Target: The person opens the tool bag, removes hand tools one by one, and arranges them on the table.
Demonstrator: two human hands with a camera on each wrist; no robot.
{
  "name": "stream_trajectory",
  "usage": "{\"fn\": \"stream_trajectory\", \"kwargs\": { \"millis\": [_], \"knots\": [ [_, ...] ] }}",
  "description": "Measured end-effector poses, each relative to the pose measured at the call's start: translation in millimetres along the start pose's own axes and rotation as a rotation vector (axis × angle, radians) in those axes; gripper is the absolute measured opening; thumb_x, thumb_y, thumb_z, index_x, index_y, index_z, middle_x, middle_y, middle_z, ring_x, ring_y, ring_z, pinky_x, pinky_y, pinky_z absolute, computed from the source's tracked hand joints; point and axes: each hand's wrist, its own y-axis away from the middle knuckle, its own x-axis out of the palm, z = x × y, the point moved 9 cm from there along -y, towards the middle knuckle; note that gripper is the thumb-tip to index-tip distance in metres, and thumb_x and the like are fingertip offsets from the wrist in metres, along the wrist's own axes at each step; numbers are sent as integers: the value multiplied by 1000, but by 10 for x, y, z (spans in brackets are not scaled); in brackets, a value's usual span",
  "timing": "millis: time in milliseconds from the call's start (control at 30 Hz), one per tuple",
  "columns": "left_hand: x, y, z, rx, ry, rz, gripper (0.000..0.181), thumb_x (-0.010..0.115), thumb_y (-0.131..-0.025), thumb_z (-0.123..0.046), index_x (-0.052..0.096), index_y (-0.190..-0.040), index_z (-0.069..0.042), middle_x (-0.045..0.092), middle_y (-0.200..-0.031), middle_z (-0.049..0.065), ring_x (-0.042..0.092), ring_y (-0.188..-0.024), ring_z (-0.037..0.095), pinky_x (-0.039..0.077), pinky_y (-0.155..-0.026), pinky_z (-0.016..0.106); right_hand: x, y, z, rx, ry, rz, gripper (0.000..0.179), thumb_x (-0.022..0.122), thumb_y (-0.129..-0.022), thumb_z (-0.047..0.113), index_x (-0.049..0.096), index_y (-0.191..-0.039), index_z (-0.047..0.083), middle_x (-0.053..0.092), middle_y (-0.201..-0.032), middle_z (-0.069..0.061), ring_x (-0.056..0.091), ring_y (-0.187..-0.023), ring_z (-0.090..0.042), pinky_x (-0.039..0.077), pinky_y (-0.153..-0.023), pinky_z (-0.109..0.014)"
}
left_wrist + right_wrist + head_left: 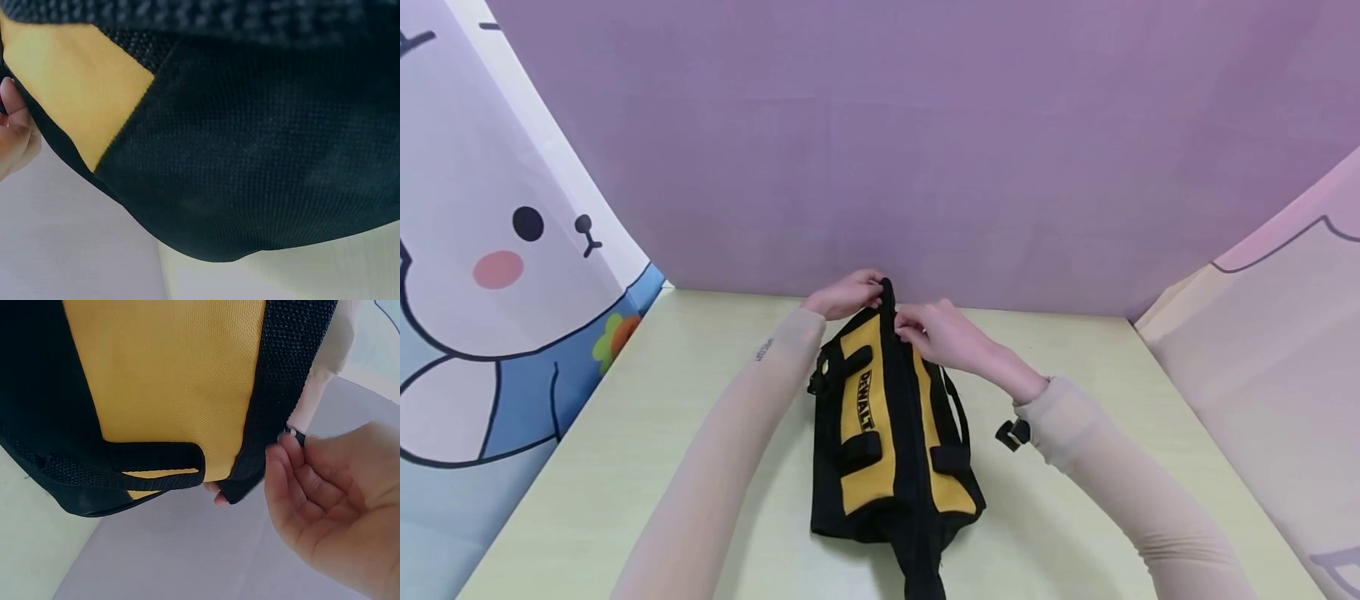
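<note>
A black and yellow DeWalt tool bag [868,467] lies lengthwise in front of me, its black zipper strip [908,417] running along the top. At its far end my left hand [847,295] grips the black fabric end tab [887,293]. My right hand [942,335] pinches a small dark zipper pull [299,435] beside that tab, fingers curled in the right wrist view. Left fingertips [220,495] show below the tab there. In the left wrist view, the bag's black side fills most of the picture.
The bag rests on a pale yellow table [1060,500] that meets a purple backdrop [925,150]. A cartoon-printed cloth [460,333] hangs at the left, a pale one [1262,333] at the right. Black carry straps [957,408] hang along the bag's sides.
</note>
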Motion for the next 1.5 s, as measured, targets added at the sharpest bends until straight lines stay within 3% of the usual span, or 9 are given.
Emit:
{"fn": "stream_trajectory", "kwargs": {
  "millis": [500, 1000, 1500],
  "knots": [
    [-7, -7, -5, -1, 6, -33, 21, 27, -107, -4, 39, -121, 5, 41, -104, 7, 46, -83, 12, 44, -74, 18, -15, 63, 47, -15, 14, -19, 14, 58, -97, 4, 71, -91, 2, 73, -84, -8, 52, -53, -4, 49, -58, -22],
    [9, -32, 10, -5, 16, -37, 26, 27, -107, -4, 38, -127, 8, 42, -106, 7, 46, -83, 12, 43, -74, 18, 0, 177, 103, -19, 38, 2, 13, 59, -98, 5, 71, -94, 3, 72, -82, -5, 48, -53, -1, 48, -60, -20],
    [-4, -25, -1, -11, 23, -52, 26, 29, -107, -3, 37, -128, 9, 42, -106, 7, 46, -83, 12, 44, -73, 17, 7, 318, 220, -13, -2, 35, 13, 59, -98, 5, 70, -92, 5, 71, -78, -6, 47, -54, 0, 46, -57, -18]
  ]
}}
